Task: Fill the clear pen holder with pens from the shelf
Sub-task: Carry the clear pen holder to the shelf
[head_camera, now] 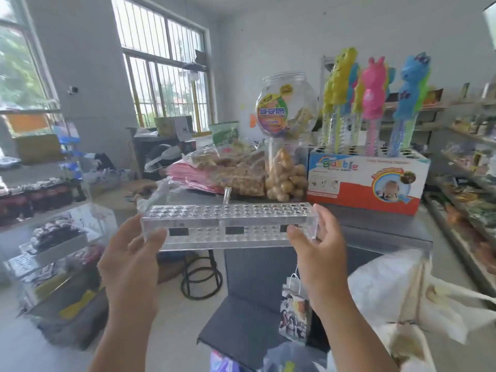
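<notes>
The clear pen holder (pixel 228 224) is a long acrylic block with rows of round holes on top, and every hole I can see holds nothing. I carry it level in front of me, above the near edge of a grey shelf top (pixel 375 232). My left hand (pixel 131 261) grips its left end, thumb on the front face. My right hand (pixel 319 253) grips its right end the same way. No pens show clearly in this view.
On the shelf top stand a bubble-wand display box (pixel 365 181) with coloured wands, two clear snack jars (pixel 285 146) and bagged snacks (pixel 230 170). Stocked shelves (pixel 467 183) run along the right. A black stool (pixel 201 277) and low racks (pixel 53 245) sit to the left.
</notes>
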`<state>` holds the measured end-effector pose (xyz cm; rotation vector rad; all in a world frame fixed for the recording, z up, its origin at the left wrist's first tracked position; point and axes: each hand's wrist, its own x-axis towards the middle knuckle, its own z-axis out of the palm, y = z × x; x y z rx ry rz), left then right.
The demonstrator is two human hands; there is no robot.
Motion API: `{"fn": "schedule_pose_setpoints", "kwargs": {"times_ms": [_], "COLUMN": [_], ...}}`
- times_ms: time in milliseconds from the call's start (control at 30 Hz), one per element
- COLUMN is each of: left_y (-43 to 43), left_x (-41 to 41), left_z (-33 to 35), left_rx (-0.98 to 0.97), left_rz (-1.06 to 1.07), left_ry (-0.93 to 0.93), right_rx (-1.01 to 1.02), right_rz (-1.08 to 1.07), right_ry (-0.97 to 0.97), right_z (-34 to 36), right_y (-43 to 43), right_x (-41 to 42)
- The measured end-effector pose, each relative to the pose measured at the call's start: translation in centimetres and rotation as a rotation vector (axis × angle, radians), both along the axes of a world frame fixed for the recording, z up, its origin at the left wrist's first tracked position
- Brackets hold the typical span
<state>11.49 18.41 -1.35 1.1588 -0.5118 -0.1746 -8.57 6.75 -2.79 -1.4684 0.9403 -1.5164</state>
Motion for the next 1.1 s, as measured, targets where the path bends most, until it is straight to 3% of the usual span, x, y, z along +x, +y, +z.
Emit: {"fn": "schedule_pose_setpoints", "kwargs": {"times_ms": [400,567,833,1100], "left_y": [21.5,26.2,26.5,19.6], "left_x": [12.2,16.9,24.8,36.4], "left_z": [-1.3,-2.4,-3.6,-3.6], "left_rx": [-0.01,-0.026,0.015,0.054], "left_rz": [0.198,0.281,0.367,0.441], "left_ry": [-0.034,-0.007,-0.043,-0.072], "right_rx": [0.045,0.04,0.044,0.103], "right_rz": [0.304,0.361,0.424,0.465], "right_ry": [0.011,0.05,0.056,0.003], "right_z": [-1.2,-2.0,-2.3,-3.3], "right_y": [16.0,19.4,19.0,11.5], "right_x": [16.8,22.4,31.3,44.5]}}
